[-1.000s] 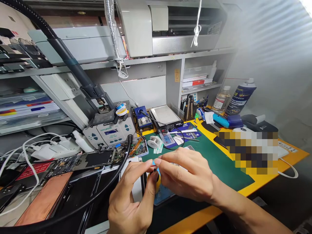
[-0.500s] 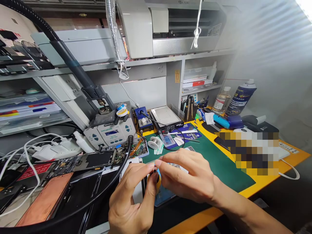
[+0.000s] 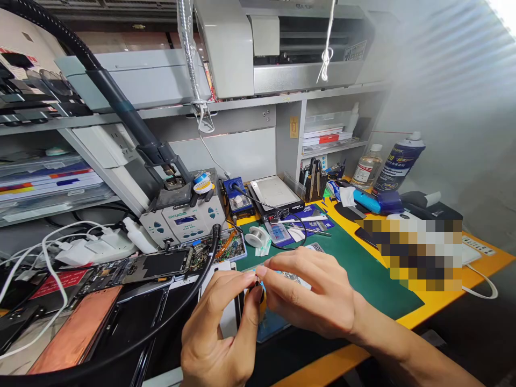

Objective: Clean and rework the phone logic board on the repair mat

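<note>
In the head view, our one view, we see two bare hands brought together over the near left part of the flat dark-green work mat point(image 3: 374, 279). Our left hand point(image 3: 220, 328) pinches a tiny dark piece point(image 3: 257, 281) between the tips of thumb and forefinger, its other fingers folded behind. The piece is raised above the mat, probably so that it can be seen and turned freely. Our right hand point(image 3: 310, 293) comes in from the other side, knuckles up, its fingertips bunched at the piece's upper end; we cannot tell whether they grip it or only touch it. The left seems to be the steadying hand, leaving the right to do the fine work.

Behind and below the fingers, on the mat, we make out a rounded yellow thing point(image 3: 263, 307) and a flat translucent blue sheet point(image 3: 278, 323), both partly covered. At the mat's far left part stands a white plastic spool of grey wire point(image 3: 256, 237), likely there to be within reach. Beyond the mat's far left corner is a boxy grey station with a small display point(image 3: 183, 228), and its thick black hose point(image 3: 216, 232) loops down left of the mat, which we judge leaves the working side free. Past the mat's far right edge stands a navy-blue metal spray can point(image 3: 397, 166), apart from the delicate work.
</note>
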Demonstrator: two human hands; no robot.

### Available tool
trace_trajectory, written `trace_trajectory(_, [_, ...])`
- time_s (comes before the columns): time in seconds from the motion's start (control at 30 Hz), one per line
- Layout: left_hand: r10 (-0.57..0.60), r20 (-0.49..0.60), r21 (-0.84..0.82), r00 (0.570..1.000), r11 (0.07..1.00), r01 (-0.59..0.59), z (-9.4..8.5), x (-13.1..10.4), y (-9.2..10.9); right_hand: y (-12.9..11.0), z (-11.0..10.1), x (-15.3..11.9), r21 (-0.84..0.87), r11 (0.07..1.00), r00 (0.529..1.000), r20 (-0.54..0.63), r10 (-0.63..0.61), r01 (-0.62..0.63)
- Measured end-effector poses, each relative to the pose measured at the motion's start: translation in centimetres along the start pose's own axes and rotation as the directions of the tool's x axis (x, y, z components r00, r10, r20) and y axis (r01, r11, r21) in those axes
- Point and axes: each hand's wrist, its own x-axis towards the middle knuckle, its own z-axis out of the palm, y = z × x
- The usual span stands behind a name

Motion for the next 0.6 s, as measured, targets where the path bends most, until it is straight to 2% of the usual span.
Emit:
trace_trajectory(0.33, [-0.009, 0.01, 0.019, 1.0, 1.0, 0.009, -0.1, 0.0, 0.1, 0.2, -0.9, -0.2, -0.038, 0.999, 0.995, 0.091, -0.03, 0.033])
trace_trajectory(0.6, [-0.056, 0.004, 0.044, 0.998, 0.997, 0.056, -0.1, -0.3, 0.1, 0.6, -1.9, 1.2, -0.048, 0.989, 0.977, 0.169, -0.133, 0.143])
